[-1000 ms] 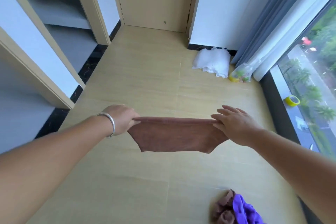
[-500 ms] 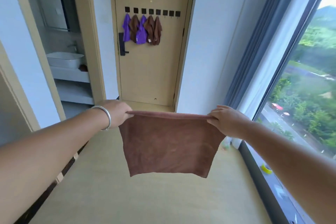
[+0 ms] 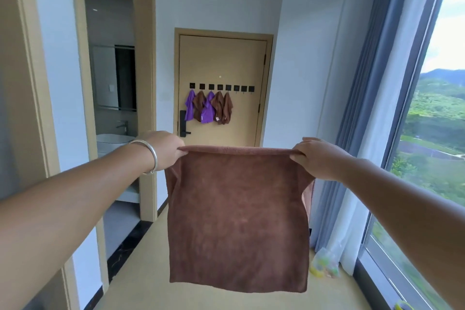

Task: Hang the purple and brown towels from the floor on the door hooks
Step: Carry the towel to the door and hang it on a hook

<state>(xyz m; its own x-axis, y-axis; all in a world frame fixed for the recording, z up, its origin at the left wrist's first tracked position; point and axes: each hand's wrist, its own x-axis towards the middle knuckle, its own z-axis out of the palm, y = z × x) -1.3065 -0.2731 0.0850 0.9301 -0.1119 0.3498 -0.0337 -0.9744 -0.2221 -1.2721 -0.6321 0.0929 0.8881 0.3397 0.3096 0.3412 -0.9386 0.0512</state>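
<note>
Up comes the view since half a second ago, and the brown towel now hangs full length at centre frame. Left hand and right hand each pinch a top corner, fingers curled tight. Door hooks sit above, five towels hanging on them.
</note>
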